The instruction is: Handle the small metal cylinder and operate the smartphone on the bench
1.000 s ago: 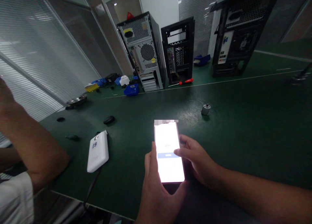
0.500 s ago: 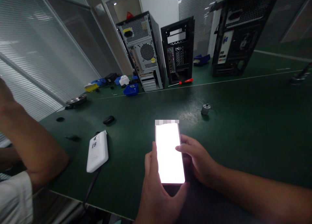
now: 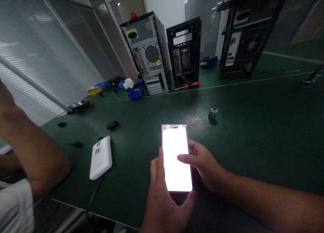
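Note:
A smartphone [image 3: 176, 172] with a glaring white screen stands upright above the table's near edge; its screen content is washed out. My left hand [image 3: 164, 202] is closed round its lower left, fingers along the left side and thumb by the bottom right corner. From the right, my right hand [image 3: 204, 162] grips the phone's edge, its thumb lying over the screen and its other fingers partly hidden behind. Beyond the phone, a small grey metal motor [image 3: 213, 113] sits on the green table [image 3: 258, 131].
A white device marked 18 [image 3: 100, 158] with a cable lies to the left, near a black computer mouse [image 3: 112, 125]. Another person's arm [image 3: 37, 148] leans at far left. Computer cases [image 3: 152, 54], a red screwdriver [image 3: 192, 84] and a blue bin [image 3: 136, 93] stand at the back.
My right thumb has slid further left across the phone's screen. My left hand keeps its hold, and the phone stays nearly in place.

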`<act>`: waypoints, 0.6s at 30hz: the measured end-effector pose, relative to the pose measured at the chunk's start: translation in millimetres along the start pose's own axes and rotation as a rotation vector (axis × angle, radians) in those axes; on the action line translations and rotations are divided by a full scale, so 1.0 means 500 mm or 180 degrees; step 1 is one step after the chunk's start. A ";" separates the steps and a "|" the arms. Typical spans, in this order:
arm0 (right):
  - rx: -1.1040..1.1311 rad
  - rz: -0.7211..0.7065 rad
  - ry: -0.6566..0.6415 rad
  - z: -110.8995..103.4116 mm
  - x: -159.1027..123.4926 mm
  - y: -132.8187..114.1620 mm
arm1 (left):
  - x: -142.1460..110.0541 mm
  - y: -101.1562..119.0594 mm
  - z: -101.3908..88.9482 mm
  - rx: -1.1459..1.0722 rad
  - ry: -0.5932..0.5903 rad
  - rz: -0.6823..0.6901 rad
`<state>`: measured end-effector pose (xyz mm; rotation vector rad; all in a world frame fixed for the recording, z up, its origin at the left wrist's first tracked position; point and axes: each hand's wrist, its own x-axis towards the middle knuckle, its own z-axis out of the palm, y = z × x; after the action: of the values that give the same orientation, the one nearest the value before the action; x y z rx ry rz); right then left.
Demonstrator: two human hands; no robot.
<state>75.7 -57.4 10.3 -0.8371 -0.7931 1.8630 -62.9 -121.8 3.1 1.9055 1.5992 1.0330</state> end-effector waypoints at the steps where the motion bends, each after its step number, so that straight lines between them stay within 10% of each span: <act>1: -0.0026 -0.0013 -0.0002 0.000 0.000 0.000 | 0.000 -0.001 0.001 0.0011 0.0000 0.0029; 18: 0.0168 -0.0041 -0.0014 -0.006 -0.003 0.003 | -0.002 0.000 0.004 0.0071 -0.0002 0.0022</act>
<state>78.0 -58.7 7.9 -0.7932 -0.7473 1.8672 -61.3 -122.8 1.4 1.9269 1.6114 1.0215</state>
